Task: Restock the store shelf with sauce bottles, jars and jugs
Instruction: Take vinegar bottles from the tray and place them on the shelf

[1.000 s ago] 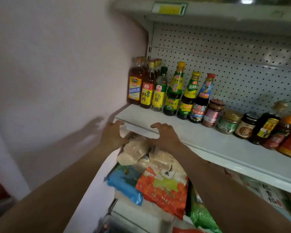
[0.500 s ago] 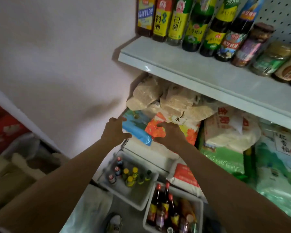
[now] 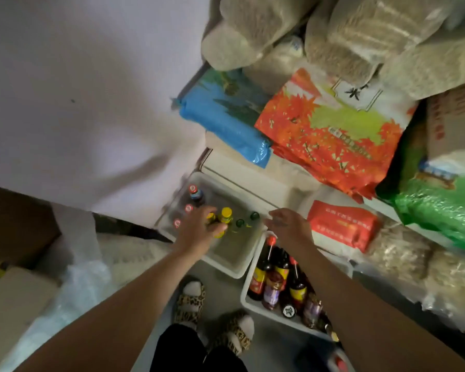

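Downward head view. Left hand (image 3: 199, 226) reaches into a white bin (image 3: 226, 260) on the floor, fingers over the yellow-capped bottles (image 3: 225, 214); contact is blurred, possibly touching. Right hand (image 3: 289, 226) hovers with fingers loosely spread above the rim of a second bin (image 3: 246, 299) holding dark sauce bottles (image 3: 275, 275). Rice sacks (image 3: 330, 130) fill the shelf beyond.

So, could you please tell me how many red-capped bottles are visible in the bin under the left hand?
3, along the bin's left wall: one at the far corner, one in the middle, one nearest. The left hand may hide more.
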